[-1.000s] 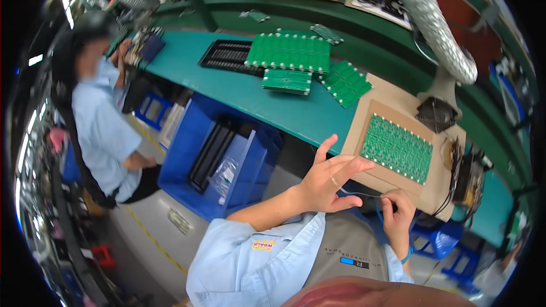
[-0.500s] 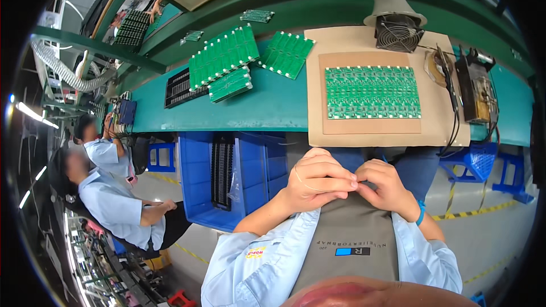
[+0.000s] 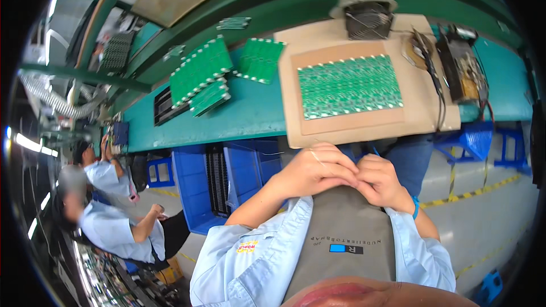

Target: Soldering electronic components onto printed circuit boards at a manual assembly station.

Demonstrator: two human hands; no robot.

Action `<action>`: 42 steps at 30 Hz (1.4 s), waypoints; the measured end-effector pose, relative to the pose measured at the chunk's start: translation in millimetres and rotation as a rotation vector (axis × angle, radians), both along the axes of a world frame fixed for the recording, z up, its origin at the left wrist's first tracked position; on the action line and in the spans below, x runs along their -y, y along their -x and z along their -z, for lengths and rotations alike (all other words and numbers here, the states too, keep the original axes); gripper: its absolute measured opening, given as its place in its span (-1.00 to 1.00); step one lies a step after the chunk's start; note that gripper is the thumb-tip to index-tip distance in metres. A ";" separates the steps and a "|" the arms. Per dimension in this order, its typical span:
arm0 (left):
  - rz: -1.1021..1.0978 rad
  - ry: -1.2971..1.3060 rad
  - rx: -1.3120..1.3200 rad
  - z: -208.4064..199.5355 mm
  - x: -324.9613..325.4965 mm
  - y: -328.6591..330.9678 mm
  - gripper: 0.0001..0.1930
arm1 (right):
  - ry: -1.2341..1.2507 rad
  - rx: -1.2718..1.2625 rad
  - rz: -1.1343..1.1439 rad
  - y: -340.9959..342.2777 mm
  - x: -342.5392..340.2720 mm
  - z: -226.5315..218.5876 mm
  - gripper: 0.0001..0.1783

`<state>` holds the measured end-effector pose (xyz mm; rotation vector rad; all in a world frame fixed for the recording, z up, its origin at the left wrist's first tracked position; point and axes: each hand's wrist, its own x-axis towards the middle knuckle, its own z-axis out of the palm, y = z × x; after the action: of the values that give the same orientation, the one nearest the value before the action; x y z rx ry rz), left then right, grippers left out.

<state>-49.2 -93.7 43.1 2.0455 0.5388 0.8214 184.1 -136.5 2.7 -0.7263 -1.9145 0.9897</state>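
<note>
My left hand (image 3: 325, 169) and my right hand (image 3: 382, 181) meet in front of my chest, just off the bench edge. Both are closed, fingertips pinched together and touching. A thin pale wire (image 3: 318, 159) runs across the back of my left hand toward its fingers. What lies between the fingertips is hidden. Beyond my hands, a green circuit board panel (image 3: 350, 86) with rows of small parts lies flat on a brown board (image 3: 364, 120), over a larger sheet of tan cardboard (image 3: 429, 119).
Stacked green panels (image 3: 200, 71) lie left on the bench (image 3: 250, 116), near a black rack (image 3: 165, 108). A fan (image 3: 369, 21) stands behind the cardboard. At right are a soldering iron (image 3: 435, 77) and a metal device (image 3: 463, 68). Blue bins (image 3: 196, 193) stand below; two people sit left.
The view has tilted and shifted, so the bench things appear farther left. My hands stay pinched together in front of my chest. The wire over my left hand lies differently.
</note>
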 end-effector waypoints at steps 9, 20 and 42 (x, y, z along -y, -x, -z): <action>-0.326 -0.060 0.163 14.7 -2.8 -10.5 -0.88 | 0.003 0.013 0.240 -24.6 -5.2 9.2 -0.94; -0.132 0.002 0.102 32.7 -12.7 -31.0 -0.87 | 0.046 0.027 0.246 -22.4 3.6 18.3 -0.94; -0.153 -0.008 0.005 29.8 -26.3 -35.7 -0.85 | 0.075 0.033 0.250 -37.1 -7.4 25.1 -0.95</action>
<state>-13.5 -67.3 13.2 2.0272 0.6971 0.9196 221.2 -129.0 -22.4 -1.0041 -1.7698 0.9005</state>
